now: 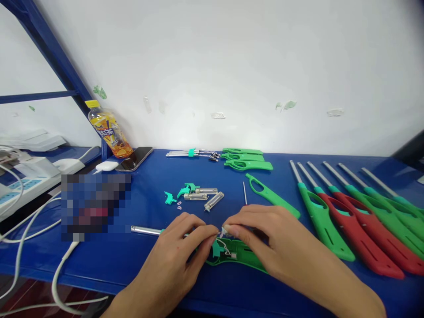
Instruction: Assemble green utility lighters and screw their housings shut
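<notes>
An opened lighter half shell (243,254), green, lies under both hands with a teal trigger (217,248) and thin white wires inside. A metal lighter tube (145,230) sticks out to the left, partly covered by my left hand (180,251). That hand is closed, thumb and index fingertip together at a small part; what they pinch is too small to make out. My right hand (265,236) pinches a small whitish translucent piece (224,230) above the shell. Behind the hands stands a thin screwdriver (245,194), its handle mostly hidden.
Clear fuel tanks (214,201) and teal triggers (170,198) lie behind my hands. Further back are metal tubes with wires (182,154) and green shell halves (248,165). Assembled lighters (326,225) line the right. A phone (135,159), bottle (109,130) and cables (59,282) are left.
</notes>
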The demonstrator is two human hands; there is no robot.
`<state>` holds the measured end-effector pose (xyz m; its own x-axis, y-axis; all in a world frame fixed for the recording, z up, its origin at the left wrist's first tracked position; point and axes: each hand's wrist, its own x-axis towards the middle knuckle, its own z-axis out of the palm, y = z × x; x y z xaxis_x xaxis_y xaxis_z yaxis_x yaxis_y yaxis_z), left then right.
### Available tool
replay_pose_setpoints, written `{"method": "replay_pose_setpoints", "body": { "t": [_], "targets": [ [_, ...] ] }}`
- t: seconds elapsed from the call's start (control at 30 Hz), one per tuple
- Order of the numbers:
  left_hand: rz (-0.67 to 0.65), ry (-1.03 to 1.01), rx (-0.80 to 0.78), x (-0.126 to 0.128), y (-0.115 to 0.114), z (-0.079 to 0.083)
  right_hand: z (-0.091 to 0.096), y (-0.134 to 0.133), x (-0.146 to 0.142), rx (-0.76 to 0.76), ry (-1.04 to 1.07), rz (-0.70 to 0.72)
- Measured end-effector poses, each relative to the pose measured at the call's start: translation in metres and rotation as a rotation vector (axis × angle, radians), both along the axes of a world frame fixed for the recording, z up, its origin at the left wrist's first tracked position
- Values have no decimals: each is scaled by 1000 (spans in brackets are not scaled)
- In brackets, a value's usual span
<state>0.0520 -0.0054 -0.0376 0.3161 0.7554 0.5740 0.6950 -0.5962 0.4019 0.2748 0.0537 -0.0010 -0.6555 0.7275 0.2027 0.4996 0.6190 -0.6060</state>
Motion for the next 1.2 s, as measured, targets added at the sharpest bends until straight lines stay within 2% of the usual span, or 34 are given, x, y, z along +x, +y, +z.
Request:
{"method": "replay_pose_setpoints", "body": {
  "t": [0.4,0.73,1.2],
  "targets": [
    [-14,8,-9,1,0,0,2,-2,0,2,-25,14],
    [-9,18,4,-1,0,0,4,-1,-2,86,-31,42],
    [-12,15,26,0,1,1,4,-3,0,2,-66,40]
  ]
}}
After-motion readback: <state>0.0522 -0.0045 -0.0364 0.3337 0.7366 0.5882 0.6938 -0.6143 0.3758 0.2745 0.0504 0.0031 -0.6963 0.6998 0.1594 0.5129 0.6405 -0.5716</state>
